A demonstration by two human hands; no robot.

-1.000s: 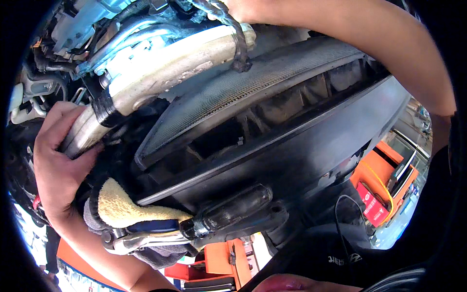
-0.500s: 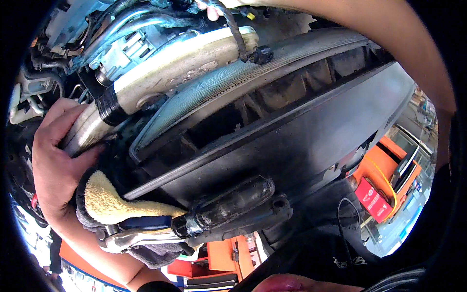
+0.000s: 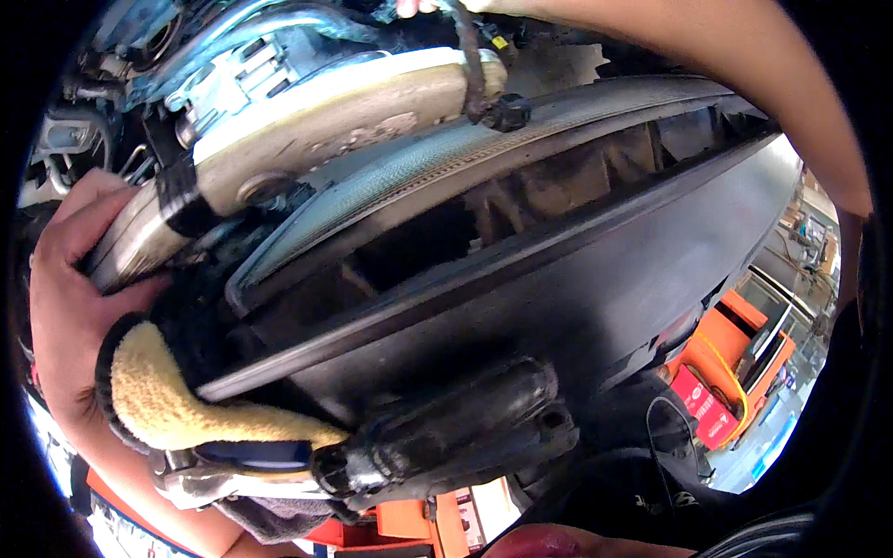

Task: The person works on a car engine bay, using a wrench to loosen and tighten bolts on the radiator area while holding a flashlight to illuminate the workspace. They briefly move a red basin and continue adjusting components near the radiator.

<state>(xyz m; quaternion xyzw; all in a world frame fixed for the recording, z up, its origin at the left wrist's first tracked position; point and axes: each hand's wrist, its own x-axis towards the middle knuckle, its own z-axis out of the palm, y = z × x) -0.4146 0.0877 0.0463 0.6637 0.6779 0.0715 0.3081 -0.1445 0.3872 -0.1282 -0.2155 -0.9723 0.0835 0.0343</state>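
Note:
My left hand (image 3: 70, 251) is wrapped round the lower left end of a pale, worn metal beam (image 3: 326, 126), thumb below it and fingers over the top. A band of black tape (image 3: 181, 193) circles the beam just beyond the grip. My right arm reaches across the top right, and only a few fingertips of my right hand (image 3: 409, 7) show at the upper edge. They are close to a dark wrapped cable (image 3: 470, 56), which hangs over the beam's far end to a black connector (image 3: 507, 112). Whether they grip it is cut off by the frame.
A large dark panel (image 3: 521, 288) with a ribbed inner edge slants across the middle. A yellow and grey cloth (image 3: 177, 400) drapes over its left end, beside a black rounded part (image 3: 465, 409). Hoses and pipes (image 3: 270, 37) crowd the upper left. An orange box (image 3: 707, 349) stands at right.
The view has shifted, so the beam, panel and cloth sit further left. My left hand keeps its hold on the beam; my right fingertips show less at the top edge.

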